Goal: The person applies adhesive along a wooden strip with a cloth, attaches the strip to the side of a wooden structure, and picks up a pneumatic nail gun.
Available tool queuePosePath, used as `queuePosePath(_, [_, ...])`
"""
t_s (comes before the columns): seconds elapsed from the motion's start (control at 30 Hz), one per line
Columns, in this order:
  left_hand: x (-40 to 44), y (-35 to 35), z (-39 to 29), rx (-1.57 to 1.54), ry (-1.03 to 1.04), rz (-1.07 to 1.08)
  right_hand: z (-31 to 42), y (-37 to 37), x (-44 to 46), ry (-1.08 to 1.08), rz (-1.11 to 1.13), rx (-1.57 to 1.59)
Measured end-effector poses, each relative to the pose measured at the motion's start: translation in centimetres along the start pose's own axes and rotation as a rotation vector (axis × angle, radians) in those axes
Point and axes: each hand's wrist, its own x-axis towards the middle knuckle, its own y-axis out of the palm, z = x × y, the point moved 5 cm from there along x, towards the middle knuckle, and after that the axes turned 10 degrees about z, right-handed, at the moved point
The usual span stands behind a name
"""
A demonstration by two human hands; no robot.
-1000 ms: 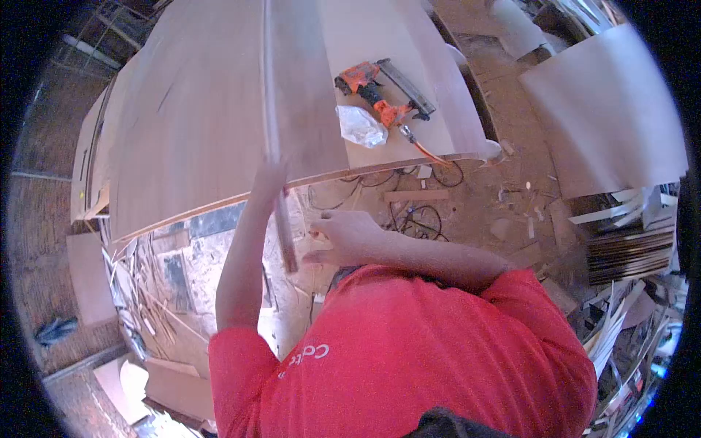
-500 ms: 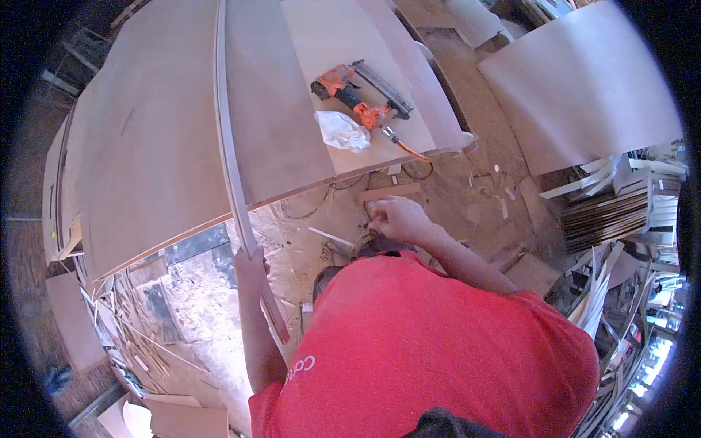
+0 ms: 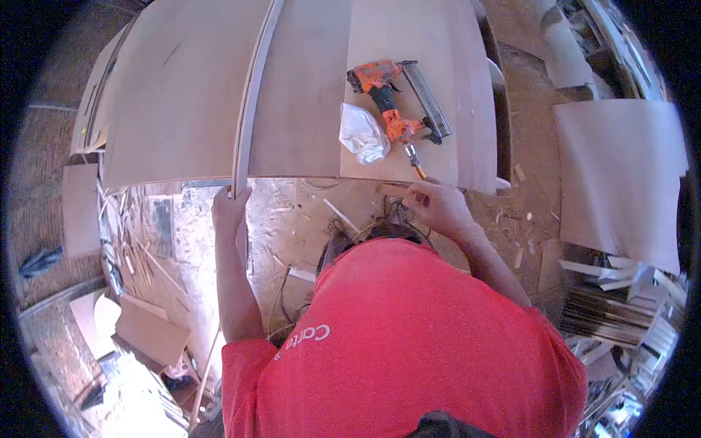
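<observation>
My left hand (image 3: 231, 207) grips a long narrow wooden strip (image 3: 252, 102) close to its near end, at the front edge of the large wooden panel (image 3: 182, 109). The strip runs away from me across the panel. On the right, my right hand (image 3: 440, 206) is at the panel's front edge with its fingers curled; what they hold, if anything, is too small to make out. Just beyond it lies an orange and black nail gun (image 3: 391, 102) with a hose fitting. A crumpled clear plastic bag (image 3: 363, 134) rests to the left of the nail gun.
A large curved sheet (image 3: 621, 175) stands at the right, above a stack of thin boards (image 3: 602, 314). Wood scraps and hoses lie on the floor (image 3: 292, 219) below the panel edge. Board offcuts (image 3: 152, 328) are at the lower left.
The strip in my left hand has shifted away from me over the panel. My right hand has moved up from near my body to the panel's front edge. The view has turned.
</observation>
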Motion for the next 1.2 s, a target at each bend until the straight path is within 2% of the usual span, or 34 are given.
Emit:
queuePosePath(0.1, [-0.4,0.0,-2.1,0.036,-0.052,-0.040,-0.9,-3.4,1.3,-0.038,0.003,0.012])
queuePosePath(0.17, [-2.2,-1.6,-6.2,0.155,-0.111,-0.246,-1.2,-4.7,2.4,-0.119,-0.056,0.044])
queuePosePath(0.23, [-1.8,-1.8,-6.9,0.171,-0.155,-0.268,-0.4,-6.6,3.5,-0.159,-0.113,0.110])
queuePosePath(0.3, [-1.4,-2.2,-7.7,0.183,0.015,-0.428,0.9,-7.6,4.8,-0.196,-0.124,0.058])
queuePosePath(0.37, [-0.5,-2.6,-9.0,0.199,0.002,-0.391,1.8,-7.4,6.2,-0.219,-0.136,0.006])
queuePosePath(0.43, [0.5,-2.3,-9.1,0.210,0.005,-0.362,3.6,-6.8,7.0,-0.398,-0.160,-0.190])
queuePosePath(0.5, [3.2,-2.2,-9.6,0.251,0.071,-0.344,4.7,-4.8,7.4,-0.353,-0.117,-0.273])
queuePosePath(0.57, [7.2,-0.5,-7.2,0.245,-0.013,-0.340,5.4,-1.9,8.5,-0.228,-0.101,-0.370])
queuePosePath(0.6, [9.4,1.7,-5.7,0.449,0.041,-0.538,5.8,-1.0,8.8,-0.155,-0.139,-0.386])
queuePosePath(0.63, [8.5,-1.0,-9.1,0.289,-0.039,-0.261,7.1,-1.4,8.2,-0.128,-0.133,-0.364])
queuePosePath(0.67, [8.7,-1.4,-10.4,0.273,-0.054,-0.260,6.0,0.1,8.6,-0.185,-0.287,-0.299])
queuePosePath(0.7, [9.4,-2.4,-11.8,0.223,0.032,-0.184,4.8,1.3,9.9,-0.239,-0.414,-0.229])
queuePosePath(0.73, [9.9,-2.8,-12.2,0.185,0.110,-0.077,6.4,0.9,10.3,-0.248,-0.439,-0.254])
queuePosePath(0.8, [11.7,-2.7,-12.2,0.130,0.141,-0.076,7.7,1.0,9.5,-0.126,-0.522,-0.103])
queuePosePath(0.97, [14.4,-1.8,-11.1,0.129,0.298,-0.150,12.1,1.3,9.4,-0.051,-0.706,-0.016])
queuePosePath(1.03, [12.8,-3.7,-11.2,0.050,0.323,-0.086,12.6,0.8,9.6,-0.075,-0.807,0.290])
queuePosePath(1.07, [12.3,-4.6,-10.9,0.046,0.336,-0.094,11.8,1.5,10.3,-0.015,-0.735,0.617])
queuePosePath(1.13, [11.4,-5.7,-8.0,0.040,0.365,-0.085,10.2,1.8,11.0,-0.063,-0.736,0.687])
queuePosePath(1.17, [12.0,-5.3,-5.0,0.023,0.444,-0.122,9.4,1.6,11.5,-0.106,-0.725,0.764])
queuePosePath(1.2, [12.1,-5.5,-1.9,0.012,0.455,-0.094,8.9,1.4,11.6,-0.044,-0.664,0.762])
